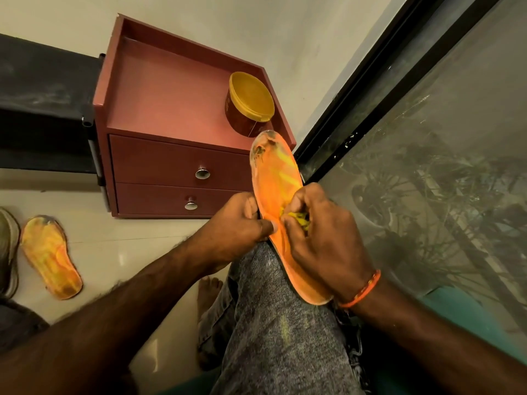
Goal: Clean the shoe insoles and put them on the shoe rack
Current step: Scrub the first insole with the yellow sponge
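Note:
An orange insole rests lengthwise on my raised knee, toe end pointing away and stained dark at the tip. My left hand grips its left edge near the middle. My right hand presses a small yellow cloth against the insole's upper face; most of the cloth is hidden under the fingers. A second orange insole lies flat on the pale floor at the left. The dark shoe rack stands at the far left.
A maroon two-drawer cabinet stands straight ahead with a yellow-lidded tub on top. A dusty glass door with a black frame runs along the right. A grey shoe shows at the left edge. My bare foot rests on the floor.

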